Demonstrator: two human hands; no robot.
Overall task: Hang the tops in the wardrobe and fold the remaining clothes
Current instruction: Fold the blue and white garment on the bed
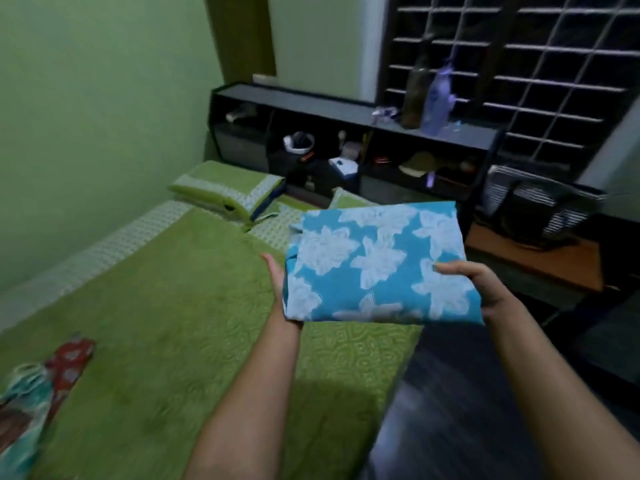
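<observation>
Head view shows a person holding a folded cloth (377,261), blue w/ white flower print, up in the air above the right edge of the bed (166,306). Left hand (277,278) is under the cloth's left side; fingers are mostly hidden behind the fabric, so I cannot tell how much they curl, only the thumb side shows along the edge. Right hand (485,289) grips the cloth's near right corner, thumb lying on top of the fabric and the other fingers below it. The cloth does not touch the bed cover.

Bed has a green textured cover w/ a pale patterned border on its far-left side. At the near-left corner of the bed lies a pile of unfolded clothes (41,393), red and teal approx., partly cut by the frame edge. At the head of the bed are two green pillows (228,188). Behind the bed's head stands a dark shelf unit (346,112) w/ small items inside, blurred. On top of it are two bottles (438,98). Right of the bed is dark floor (450,393), and a striped bag (540,206) sits beyond it.
</observation>
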